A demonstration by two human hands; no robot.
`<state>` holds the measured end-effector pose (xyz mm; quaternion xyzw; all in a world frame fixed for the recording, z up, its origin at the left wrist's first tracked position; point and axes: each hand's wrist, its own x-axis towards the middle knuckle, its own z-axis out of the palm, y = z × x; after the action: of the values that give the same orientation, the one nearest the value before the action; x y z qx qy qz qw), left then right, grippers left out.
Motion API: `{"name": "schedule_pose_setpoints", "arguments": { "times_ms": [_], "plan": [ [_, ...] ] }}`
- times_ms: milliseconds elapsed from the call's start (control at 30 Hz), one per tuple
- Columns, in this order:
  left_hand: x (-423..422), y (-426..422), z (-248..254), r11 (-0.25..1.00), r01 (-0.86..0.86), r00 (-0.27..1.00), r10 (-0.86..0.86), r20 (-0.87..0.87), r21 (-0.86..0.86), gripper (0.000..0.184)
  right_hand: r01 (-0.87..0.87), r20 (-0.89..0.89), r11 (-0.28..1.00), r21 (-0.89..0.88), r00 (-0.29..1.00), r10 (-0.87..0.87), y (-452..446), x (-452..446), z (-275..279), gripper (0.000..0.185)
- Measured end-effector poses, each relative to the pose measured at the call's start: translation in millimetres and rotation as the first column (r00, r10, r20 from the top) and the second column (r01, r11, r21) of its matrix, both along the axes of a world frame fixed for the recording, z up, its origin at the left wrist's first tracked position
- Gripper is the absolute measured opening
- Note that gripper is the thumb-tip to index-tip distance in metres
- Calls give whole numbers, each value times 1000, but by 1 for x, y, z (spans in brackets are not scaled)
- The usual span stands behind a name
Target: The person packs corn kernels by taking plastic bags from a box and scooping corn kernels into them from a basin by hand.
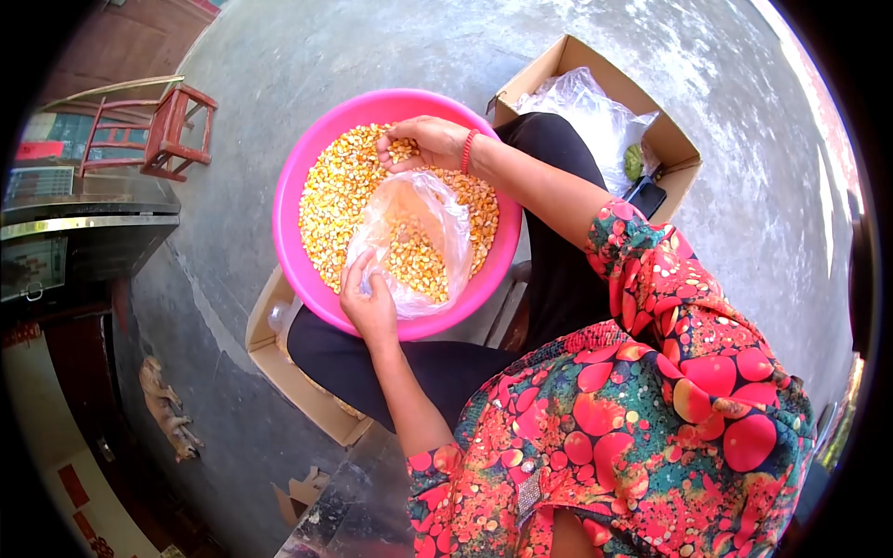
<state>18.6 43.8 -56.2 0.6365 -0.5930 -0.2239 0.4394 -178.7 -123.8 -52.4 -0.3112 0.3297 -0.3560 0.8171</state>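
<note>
A pink basin (511,244) full of yellow corn kernels (335,200) rests at my lap. In it, a clear plastic bag (456,232) lies open with kernels inside. My left hand (370,302) pinches the bag's near left edge, fingers curled on the film. Above the bag's far rim, my right hand (419,144), with a red bracelet (468,151) at the wrist, is cupped around some kernels.
An open cardboard box (674,144) at the upper right holds clear plastic, a green item and a phone (647,197). Another box (321,400) stands below the basin. A wooden chair (167,130) is at the upper left, and a cat (167,409) lies on the floor.
</note>
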Motion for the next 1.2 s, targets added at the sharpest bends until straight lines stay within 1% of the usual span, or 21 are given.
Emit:
{"name": "schedule_pose_setpoints", "arguments": {
  "times_ms": [67, 133, 233, 267, 300, 333, 400, 433, 533, 600, 633, 667, 733, 767, 833, 867, 933, 967, 1000, 1100, 1200],
  "plan": [
    [0, 4, 3, 1000, -1, 1000, 1, -2, 11, 31, 11, 85, 996, -93, 996, -3, 6, 4, 17, 25],
    [2, 4, -1, 1000, 0, 1000, 0, -1, 7, 31, -22, 135, 994, -103, 990, 36, 20, 11, 40, 23],
    [2, 4, -1, 1000, -3, 1000, 3, -16, 8, 30, -260, -8, 894, -365, 961, 277, 47, 22, 58, 24],
    [2, 3, -1, 1000, -6, 999, 7, -31, 13, 30, -346, -98, 816, -463, 935, 340, 54, 25, 59, 24],
    [4, 2, -5, 1000, -5, 999, 5, -31, 13, 30, -423, -230, 636, -646, 902, 366, 60, 33, 56, 23],
    [8, 1, -13, 1000, -2, 999, 2, -40, 8, 31, -525, -403, 478, -705, 850, 339, 68, 35, 53, 20],
    [10, 1, -15, 1000, 0, 999, 0, -48, 4, 31, -638, -617, 293, -712, 768, 170, 85, 38, 57, 16],
    [11, 1, -16, 1000, 5, 1000, -5, -28, 5, 31, -637, -617, 293, -712, 768, 170, 84, 38, 56, 16],
    [3, 2, -4, 1000, 3, 1000, -3, -21, 8, 32, -282, -365, 450, -848, 925, -108, 58, 35, 47, 15],
    [1, 2, -1, 1000, -1, 999, 2, -35, 6, 32, -174, -389, 504, -846, 849, -359, 32, 29, 36, 17],
    [2, 2, -2, 1000, -4, 1000, 4, -25, 11, 32, -159, -449, 541, -826, 765, -461, 24, 22, 28, 17],
    [2, 2, -2, 1000, -6, 1000, 6, -16, 14, 32, -204, -520, 552, -808, 688, -507, 13, 16, 13, 18],
    [1, 2, -2, 1000, -5, 1000, 5, -14, 3, 32, -455, -713, 549, -701, 442, -544, -2, 5, -32, 21],
    [1, 3, -2, 1000, -4, 1000, 4, -12, -7, 32, -455, -713, 549, -701, 444, -543, 3, 3, -46, 21],
    [2, 3, -2, 1000, -2, 1000, 2, -7, -4, 32, -619, -780, 514, -594, 288, -555, 12, 2, -70, 21],
    [2, 1, -2, 1000, 2, 1000, -2, -4, -4, 32, -618, -781, 515, -593, 286, -555, 10, 6, -91, 21],
    [2, 1, -4, 1000, 3, 1000, -3, -7, -6, 32, -559, -672, 379, -738, 552, -494, 3, 16, -124, 23],
    [3, 1, -4, 1000, 3, 1000, -4, -10, -8, 32, -737, -884, 488, -468, 389, -261, 17, 8, -83, 24],
    [3, 1, -4, 1000, 3, 1000, -3, -10, -8, 32, -736, -890, 506, -450, 415, -187, 20, 7, -82, 24],
    [2, 1, -1, 1000, 4, 1000, -4, -10, 0, 32, -657, -791, 527, -540, 610, -50, 21, 6, -94, 23],
    [1, 1, 0, 1000, 6, 1000, -6, -9, -1, 32, -613, -678, 565, -552, 724, 124, 17, 7, -94, 23]
  ]
}}
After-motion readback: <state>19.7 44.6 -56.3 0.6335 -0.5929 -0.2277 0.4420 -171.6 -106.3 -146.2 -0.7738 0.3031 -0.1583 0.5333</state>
